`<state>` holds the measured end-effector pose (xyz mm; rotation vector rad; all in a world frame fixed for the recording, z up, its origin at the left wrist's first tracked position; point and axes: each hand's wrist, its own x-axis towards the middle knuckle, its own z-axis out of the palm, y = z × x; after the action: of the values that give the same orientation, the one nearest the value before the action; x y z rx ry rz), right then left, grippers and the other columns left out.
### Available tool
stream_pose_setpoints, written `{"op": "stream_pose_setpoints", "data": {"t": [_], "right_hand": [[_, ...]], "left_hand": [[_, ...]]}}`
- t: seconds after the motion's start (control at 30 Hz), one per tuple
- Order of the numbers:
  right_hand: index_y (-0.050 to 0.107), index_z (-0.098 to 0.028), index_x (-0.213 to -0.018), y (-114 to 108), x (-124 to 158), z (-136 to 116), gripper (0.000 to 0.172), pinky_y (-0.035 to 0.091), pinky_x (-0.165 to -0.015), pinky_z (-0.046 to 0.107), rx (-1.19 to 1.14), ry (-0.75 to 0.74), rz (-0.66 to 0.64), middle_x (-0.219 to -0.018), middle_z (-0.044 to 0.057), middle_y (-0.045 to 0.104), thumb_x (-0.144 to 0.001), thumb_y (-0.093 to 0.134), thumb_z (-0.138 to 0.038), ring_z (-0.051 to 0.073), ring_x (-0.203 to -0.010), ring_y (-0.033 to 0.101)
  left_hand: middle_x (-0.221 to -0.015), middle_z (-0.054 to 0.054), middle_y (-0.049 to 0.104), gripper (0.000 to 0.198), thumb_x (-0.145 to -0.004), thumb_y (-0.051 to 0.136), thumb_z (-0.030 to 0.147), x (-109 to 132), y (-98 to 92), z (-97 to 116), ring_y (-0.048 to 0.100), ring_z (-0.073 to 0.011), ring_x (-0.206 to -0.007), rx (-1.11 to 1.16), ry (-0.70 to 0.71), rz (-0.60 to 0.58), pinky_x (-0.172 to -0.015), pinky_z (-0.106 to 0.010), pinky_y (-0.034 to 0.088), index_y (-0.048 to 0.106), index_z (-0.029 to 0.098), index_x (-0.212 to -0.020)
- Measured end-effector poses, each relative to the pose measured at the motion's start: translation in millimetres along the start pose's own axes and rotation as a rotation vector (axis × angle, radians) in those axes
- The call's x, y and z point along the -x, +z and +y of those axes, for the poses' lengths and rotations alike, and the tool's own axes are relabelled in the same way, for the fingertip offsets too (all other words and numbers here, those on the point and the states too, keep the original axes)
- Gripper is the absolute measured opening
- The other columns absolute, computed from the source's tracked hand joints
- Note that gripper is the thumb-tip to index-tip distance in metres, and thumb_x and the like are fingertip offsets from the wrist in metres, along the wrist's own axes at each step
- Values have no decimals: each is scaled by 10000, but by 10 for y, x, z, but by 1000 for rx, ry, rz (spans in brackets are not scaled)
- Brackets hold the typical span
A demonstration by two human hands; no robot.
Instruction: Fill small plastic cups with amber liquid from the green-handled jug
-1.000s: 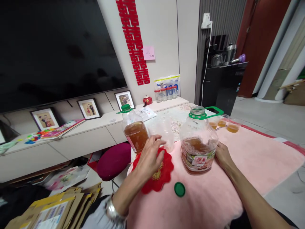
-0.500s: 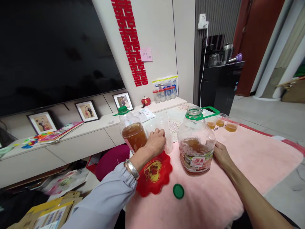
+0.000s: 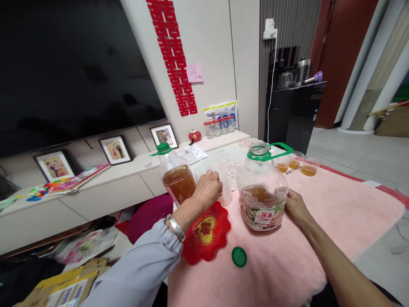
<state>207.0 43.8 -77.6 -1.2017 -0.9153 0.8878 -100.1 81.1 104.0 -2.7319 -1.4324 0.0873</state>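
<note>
My left hand reaches over a red scalloped plate and curls its fingers round a stack of clear plastic cups. Just left of it stands a capped jar of amber liquid with a green lid. My right hand rests against the right side of a big open jar with a green handle ring and amber liquid at the bottom. Its green cap lies loose on the pink cloth near me.
Three small cups of amber drink stand behind the big jar. A low white cabinet with framed photos and a large dark screen runs along the left. A black appliance stand is at the back; cardboard lies on the floor.
My left hand has moved from above the red plate forward to the clear cups and closed round them. The right hand stays at the big jar.
</note>
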Motion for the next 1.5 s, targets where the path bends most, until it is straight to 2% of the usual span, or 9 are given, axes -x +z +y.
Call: {"op": "stream_pose_setpoints", "data": {"t": [0.13, 0.33, 0.5, 0.77, 0.87, 1.07, 1.17, 1.3, 1.5], "right_hand": [[662, -222, -676, 0, 5, -17, 294, 452, -548, 267, 2, 5, 0, -579, -28, 624, -661, 854, -444, 162, -575, 552], [665, -220, -674, 13, 14, -47, 290, 455, -551, 274, 3, 7, 4, -570, -24, 627, -642, 850, -442, 165, -566, 551], [654, -233, -668, 21, 27, -63, 303, 450, -531, 284, 5, 6, -1, -549, -23, 615, -633, 854, -457, 171, -554, 538], [672, -228, -698, -12, 47, -88, 259, 481, -558, 292, 45, 27, 3, -605, -5, 648, -637, 849, -406, 180, -591, 571], [669, -232, -693, -21, 29, -56, 231, 494, -568, 296, 52, 23, 9, -625, -2, 654, -644, 835, -386, 184, -605, 581], [675, -242, -692, -26, 12, -26, 211, 537, -596, 327, 64, 11, 20, -631, 9, 665, -644, 826, -382, 224, -655, 635], [680, -245, -694, -22, 18, -34, 192, 544, -591, 337, 59, 3, 19, -633, 14, 671, -651, 823, -366, 235, -661, 649], [675, -247, -686, -12, 22, -45, 184, 546, -587, 345, 58, -4, 16, -616, 14, 666, -643, 810, -363, 252, -677, 658], [670, -258, -671, -23, 14, -30, 155, 553, -592, 351, 63, -8, 12, -606, 17, 668, -646, 795, -348, 268, -696, 669]], "left_hand": [[-1215, -83, 654, 155, -886, 718, 253, 2, -8, -32, 546, -248, -1234, 8, -3, -2, -1027, -444, 502, 730, 144, -996], [-1191, -72, 651, 175, -960, 617, 271, 3, 18, -117, 535, -230, -1205, 25, -2, 69, -1004, -411, 478, 740, 154, -1000], [-1150, -98, 661, 216, -967, 595, 253, 63, -103, -120, 515, -251, -1161, 40, -4, 138, -946, -398, 457, 790, 161, -989], [-1126, -96, 634, 236, -981, 578, 260, 505, -424, -218, 494, -222, -1110, 71, -54, 235, -963, -378, 436, 793, 163, -987], [-1129, -89, 629, 244, -986, 554, 248, 733, -287, -273, 497, -211, -1079, 78, -52, 195, -946, -370, 440, 783, 172, -952], [-1024, -87, 634, 265, -986, 549, 267, 1019, 377, -360, 460, -210, -962, 54, -65, 70, -789, -358, 387, 777, 180, -884], [-1057, -72, 637, 312, -1021, 488, 279, 1087, 598, -374, 442, -194, -955, 46, -65, 57, -792, -356, 369, 775, 196, -929], [-1050, -51, 625, 358, -1051, 429, 304, 1134, 700, -369, 445, -186, -968, 40, -67, 70, -799, -346, 371, 776, 234, -999], [-1088, -70, 623, 283, -1027, 490, 320, 1178, 598, -320, 470, -199, -966, 27, -83, 117, -794, -338, 421, 747, 207, -1057]]}}
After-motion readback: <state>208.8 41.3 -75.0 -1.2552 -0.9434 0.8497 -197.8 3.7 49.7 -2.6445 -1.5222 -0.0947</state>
